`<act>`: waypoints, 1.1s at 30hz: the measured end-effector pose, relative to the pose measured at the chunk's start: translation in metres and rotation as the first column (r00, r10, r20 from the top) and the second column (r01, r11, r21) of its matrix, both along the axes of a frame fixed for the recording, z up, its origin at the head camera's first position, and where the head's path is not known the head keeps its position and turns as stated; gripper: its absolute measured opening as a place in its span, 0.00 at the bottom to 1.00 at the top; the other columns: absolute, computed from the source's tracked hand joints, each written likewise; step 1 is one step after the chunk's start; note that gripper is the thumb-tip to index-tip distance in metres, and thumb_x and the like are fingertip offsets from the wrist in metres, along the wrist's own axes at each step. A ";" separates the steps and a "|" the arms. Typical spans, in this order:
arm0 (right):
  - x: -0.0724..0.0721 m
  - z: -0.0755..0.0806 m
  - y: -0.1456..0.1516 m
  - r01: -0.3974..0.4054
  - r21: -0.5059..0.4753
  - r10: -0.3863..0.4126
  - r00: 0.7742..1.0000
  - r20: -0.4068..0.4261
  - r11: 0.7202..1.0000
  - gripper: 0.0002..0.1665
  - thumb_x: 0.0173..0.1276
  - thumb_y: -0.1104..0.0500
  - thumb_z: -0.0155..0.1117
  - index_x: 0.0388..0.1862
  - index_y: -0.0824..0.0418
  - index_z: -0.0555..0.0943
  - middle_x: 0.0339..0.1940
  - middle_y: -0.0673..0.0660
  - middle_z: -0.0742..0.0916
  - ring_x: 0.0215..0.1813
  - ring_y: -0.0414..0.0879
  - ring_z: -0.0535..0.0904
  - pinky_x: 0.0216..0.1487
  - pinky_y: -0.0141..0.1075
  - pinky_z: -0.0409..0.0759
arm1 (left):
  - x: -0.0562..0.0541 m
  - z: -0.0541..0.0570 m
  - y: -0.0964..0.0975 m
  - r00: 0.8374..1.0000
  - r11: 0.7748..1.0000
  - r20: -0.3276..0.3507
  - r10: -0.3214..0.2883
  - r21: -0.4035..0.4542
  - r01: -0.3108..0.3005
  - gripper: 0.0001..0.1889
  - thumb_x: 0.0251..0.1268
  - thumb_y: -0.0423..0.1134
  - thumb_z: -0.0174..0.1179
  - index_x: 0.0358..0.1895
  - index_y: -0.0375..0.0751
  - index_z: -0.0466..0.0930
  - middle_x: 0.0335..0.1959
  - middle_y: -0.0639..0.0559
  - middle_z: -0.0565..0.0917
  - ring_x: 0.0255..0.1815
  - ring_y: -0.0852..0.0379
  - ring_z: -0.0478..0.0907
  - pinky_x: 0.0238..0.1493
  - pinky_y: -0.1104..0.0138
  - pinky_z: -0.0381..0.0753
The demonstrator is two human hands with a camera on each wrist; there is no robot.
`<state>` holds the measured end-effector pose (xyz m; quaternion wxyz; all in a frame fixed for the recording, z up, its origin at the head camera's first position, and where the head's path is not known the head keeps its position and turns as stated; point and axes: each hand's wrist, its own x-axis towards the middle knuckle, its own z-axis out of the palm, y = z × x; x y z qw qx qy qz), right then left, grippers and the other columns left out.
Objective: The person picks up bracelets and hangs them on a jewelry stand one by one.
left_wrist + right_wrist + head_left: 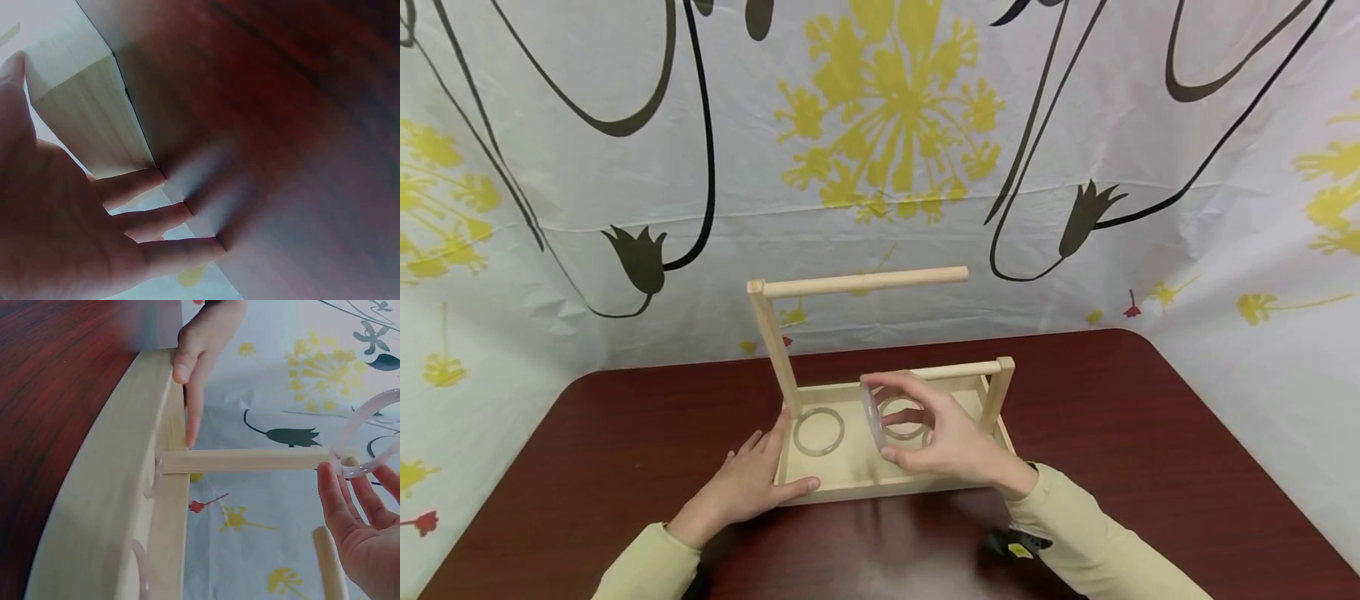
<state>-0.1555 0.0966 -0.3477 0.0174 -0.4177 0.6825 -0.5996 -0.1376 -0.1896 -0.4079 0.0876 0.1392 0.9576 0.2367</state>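
My right hand (955, 437) pinches a pale translucent bangle (872, 417) between thumb and fingertips, tilted nearly edge-on above the wooden tray (850, 479). In the right wrist view the held bangle (349, 431) overlaps the far end of the taller bar. My left hand (748, 479) rests against the tray's left end with fingers extended, its thumb over the front corner; in the left wrist view the fingertips reach the tabletop. One bangle (797, 433) lies flat at the tray's left. Another bangle (884, 408) lies further right, partly hidden by my right hand.
From the tray's left rises a tall post (775, 350) with a long bar (865, 283) pointing right. A shorter post (997, 392) at the right carries a lower bar (958, 370) pointing left. The dark red table (1112, 450) ends at a patterned cloth (865, 242).
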 end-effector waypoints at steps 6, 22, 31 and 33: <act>0.002 0.010 0.014 0.015 -0.023 -0.016 0.999 -0.034 1.000 0.41 0.53 0.75 0.66 0.68 0.66 0.68 0.64 0.59 0.75 0.58 0.54 0.74 0.53 0.46 0.78 | -0.001 -0.003 0.002 1.000 1.000 0.012 -0.001 0.000 0.001 0.57 0.57 0.68 0.60 0.77 0.36 0.40 0.69 0.32 0.64 0.68 0.27 0.56 0.57 0.29 0.54; -0.017 0.029 0.059 0.217 0.009 -0.214 0.964 -0.156 0.976 0.37 0.61 0.77 0.60 0.70 0.68 0.65 0.61 0.63 0.75 0.57 0.56 0.76 0.52 0.38 0.77 | -0.001 0.003 0.002 0.999 1.000 0.050 -0.003 0.004 0.003 0.56 0.60 0.64 0.60 0.77 0.34 0.38 0.71 0.34 0.61 0.68 0.24 0.54 0.57 0.27 0.51; -0.026 0.043 0.075 0.310 0.045 -0.298 0.939 -0.170 0.950 0.45 0.63 0.78 0.58 0.76 0.57 0.58 0.64 0.63 0.72 0.53 0.57 0.78 0.47 0.36 0.79 | -0.001 0.002 0.001 0.998 1.000 0.065 -0.009 0.007 0.008 0.56 0.60 0.65 0.59 0.77 0.35 0.36 0.71 0.35 0.61 0.69 0.25 0.53 0.57 0.28 0.49; -0.030 0.048 0.078 0.344 0.038 -0.329 0.921 -0.206 0.938 0.44 0.64 0.78 0.58 0.76 0.56 0.59 0.67 0.61 0.71 0.56 0.57 0.76 0.49 0.36 0.78 | -0.001 0.002 0.001 0.998 1.000 0.059 -0.013 -0.002 0.013 0.57 0.60 0.66 0.59 0.77 0.36 0.36 0.71 0.35 0.61 0.69 0.25 0.53 0.57 0.28 0.50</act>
